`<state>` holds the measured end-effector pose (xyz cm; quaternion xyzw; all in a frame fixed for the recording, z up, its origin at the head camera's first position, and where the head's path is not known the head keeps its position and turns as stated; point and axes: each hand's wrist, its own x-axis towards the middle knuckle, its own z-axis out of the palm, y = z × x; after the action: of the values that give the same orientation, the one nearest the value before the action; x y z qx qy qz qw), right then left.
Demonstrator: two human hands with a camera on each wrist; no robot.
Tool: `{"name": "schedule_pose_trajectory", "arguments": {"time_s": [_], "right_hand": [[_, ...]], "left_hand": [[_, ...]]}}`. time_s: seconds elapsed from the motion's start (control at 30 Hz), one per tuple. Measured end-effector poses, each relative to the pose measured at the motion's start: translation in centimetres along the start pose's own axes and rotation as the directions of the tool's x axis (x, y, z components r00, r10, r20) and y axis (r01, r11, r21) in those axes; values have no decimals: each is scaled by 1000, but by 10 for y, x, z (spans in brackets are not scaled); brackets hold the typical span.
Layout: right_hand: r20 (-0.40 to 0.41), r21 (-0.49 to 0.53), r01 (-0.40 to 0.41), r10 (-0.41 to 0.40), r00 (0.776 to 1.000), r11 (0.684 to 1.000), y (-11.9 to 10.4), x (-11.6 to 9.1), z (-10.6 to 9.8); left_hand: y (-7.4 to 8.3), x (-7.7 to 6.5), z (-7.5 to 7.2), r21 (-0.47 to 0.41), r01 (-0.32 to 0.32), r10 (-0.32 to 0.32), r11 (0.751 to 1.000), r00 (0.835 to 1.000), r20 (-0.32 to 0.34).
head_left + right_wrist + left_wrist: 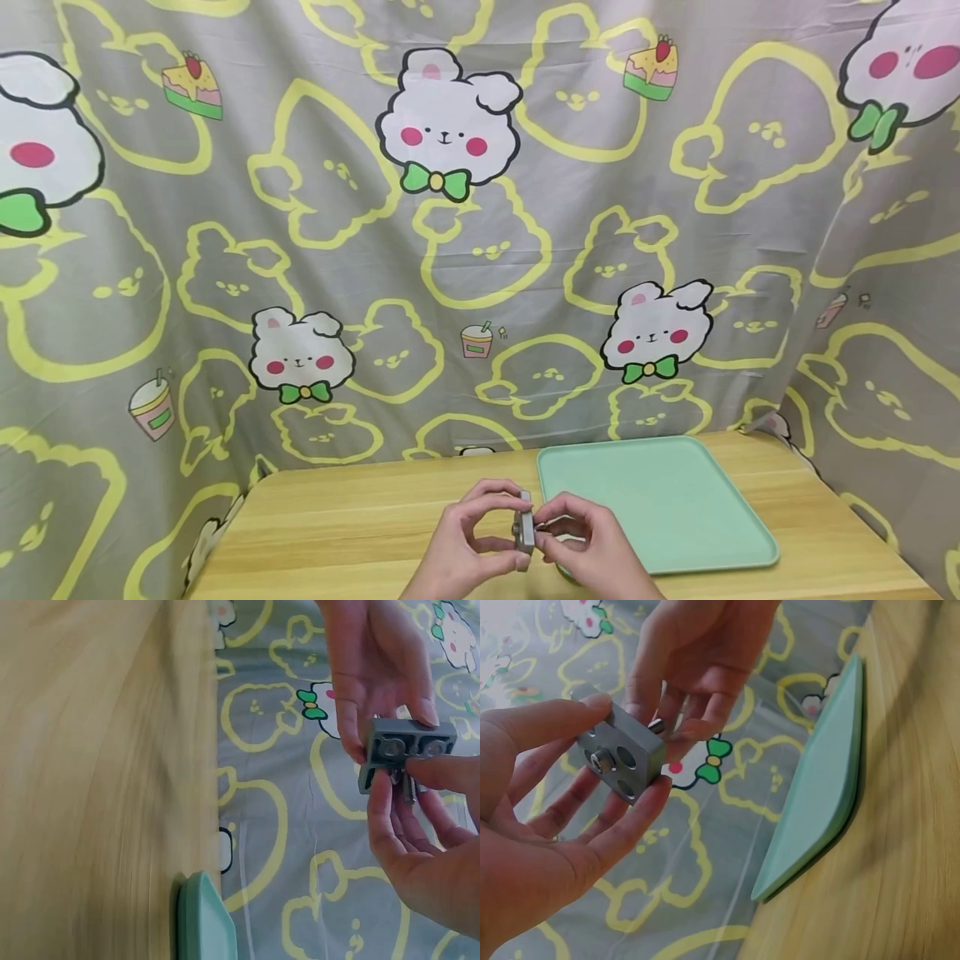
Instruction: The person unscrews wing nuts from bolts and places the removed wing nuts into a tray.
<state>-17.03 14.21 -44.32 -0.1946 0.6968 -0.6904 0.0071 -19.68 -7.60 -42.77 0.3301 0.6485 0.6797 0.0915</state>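
Note:
A grey rectangular block [525,527] with round holes is held up above the table. My left hand [468,533] grips it by its edges, the thumb on one side and fingers on the other. In the left wrist view, a screw head [601,760] shows in the face turned to the left palm. On the opposite face, a threaded metal screw [409,789] sticks out in the right wrist view. My right hand [588,537] has its thumb and fingertips around this screw, close against the block. Its fingers partly hide where screw and block meet.
A light green tray [652,500] lies on the wooden table [337,517], to the right of and behind the hands. A grey curtain [465,275] with yellow outlines and white cartoon animals hangs behind the table and along its sides.

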Motion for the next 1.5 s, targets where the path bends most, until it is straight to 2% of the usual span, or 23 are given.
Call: {"name": "schedule_pose_trajectory", "arguments": {"time_s": [0.1, 0.17, 0.23, 0.33, 0.47, 0.57, 0.63, 0.7, 0.73, 0.8, 0.87, 0.9, 0.97, 1.0, 1.03, 1.1, 1.17, 1.2, 1.23, 1.27, 1.3, 1.37, 1.5], "right_hand": [[-50, -132, 121, -129, 990, 984, 1, -1, 6], [-49, -237, 261, -279, 959, 936, 4, -1, 9], [-22, -362, 407, -444, 896, 839, 8, 0, 10], [45, -488, 567, -629, 776, 664, 14, 1, 11], [125, -562, 685, -771, 625, 464, 19, 6, 11], [184, -627, 721, -843, 506, 295, 20, 10, 11], [212, -662, 717, -865, 456, 216, 19, 11, 11], [229, -682, 709, -869, 438, 177, 18, 11, 12], [230, -686, 706, -868, 440, 176, 18, 11, 12], [223, -683, 704, -863, 453, 193, 18, 11, 12], [207, -676, 701, -855, 476, 226, 19, 10, 12], [195, -665, 701, -846, 496, 257, 19, 10, 12], [160, -631, 698, -823, 545, 339, 19, 9, 11], [134, -610, 689, -805, 578, 392, 19, 8, 11], [102, -587, 668, -777, 622, 457, 17, 6, 11], [16, -516, 588, -680, 733, 622, 14, 3, 10], [-89, -407, 426, -500, 862, 808, 8, 1, 10], [-133, -336, 321, -382, 915, 885, 5, 0, 9], [-160, -260, 217, -264, 951, 941, 3, -1, 8], [-174, -179, 119, -150, 973, 977, 1, -1, 7], [-171, -101, 30, -47, 984, 994, -1, -1, 5], [-123, 14, -89, 90, 988, 996, -2, 1, 0], [24, 169, -198, 197, 980, 965, 0, 2, -9]], "left_hand": [[1, 0, -2, -32, 14, -13, 999, 1000, 8], [2, 0, -3, -55, 13, -12, 998, 1000, 13], [2, 0, -4, -67, 11, -10, 998, 1000, 17], [3, 0, -5, -71, 14, -12, 997, 1000, 18], [2, 0, -6, -67, 18, -17, 998, 1000, 13], [2, 0, -6, -67, 25, -24, 997, 1000, 8], [2, 1, -6, -66, 32, -32, 997, 999, 4], [2, 1, -6, -65, 40, -40, 997, 999, -1], [2, 1, -6, -65, 42, -42, 997, 999, -2], [2, 1, -6, -63, 45, -45, 997, 999, -3], [2, 1, -7, -58, 44, -44, 997, 999, -6], [2, 1, -7, -52, 41, -41, 998, 999, -8], [1, 1, -8, -41, 34, -34, 999, 999, -15], [1, 1, -9, -36, 30, -31, 999, 999, -21], [1, 1, -9, -32, 26, -27, 999, 999, -26], [2, 1, -9, -23, 22, -23, 999, 999, -36], [3, 0, -9, -16, 19, -19, 1000, 999, -38], [4, 0, -8, -15, 14, -15, 1000, 999, -35], [5, 0, -7, -8, 10, -10, 1000, 999, -30], [5, 0, -6, 0, 7, -7, 1000, 1000, -25], [5, 0, -5, 9, -10, 10, 1000, 1000, -15], [6, -1, -2, 23, -16, 16, 1000, 1000, 1], [6, -1, 2, 54, -8, 8, 999, 1000, 12]]}}
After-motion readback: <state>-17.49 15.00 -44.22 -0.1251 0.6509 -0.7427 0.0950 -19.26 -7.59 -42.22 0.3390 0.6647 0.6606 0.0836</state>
